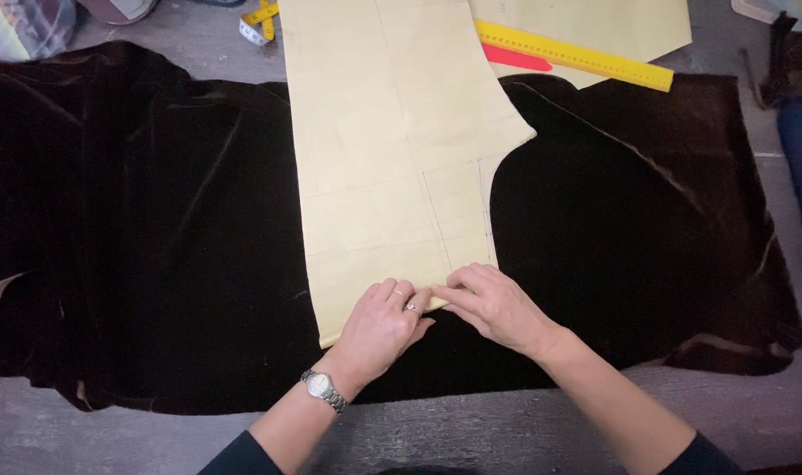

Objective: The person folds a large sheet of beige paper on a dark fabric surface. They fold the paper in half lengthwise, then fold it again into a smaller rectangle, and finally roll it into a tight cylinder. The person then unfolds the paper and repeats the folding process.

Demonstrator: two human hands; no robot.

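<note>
hands: left hand (379, 327) and right hand (493, 306) both lay flat, fingers loosely spread, gripping nothing
spot: pressed on pattern paper (392, 158) bottom edge, over dark velvet (172, 237)

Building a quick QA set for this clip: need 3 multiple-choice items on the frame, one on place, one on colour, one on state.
1. Where do both hands rest?
A. On the near edge of the paper pattern
B. On the ruler
C. On the bare table

2. What colour is the long ruler?
A. Blue
B. Yellow
C. White

3. How does the paper pattern lie?
A. Rolled up
B. Crumpled in a ball
C. Flat on the dark fabric

Answers:
1. A, the left hand and right hand press their fingers on the near edge of the paper pattern.
2. B, the ruler at the far side is yellow.
3. C, the pattern is spread flat over the dark fabric.
</note>
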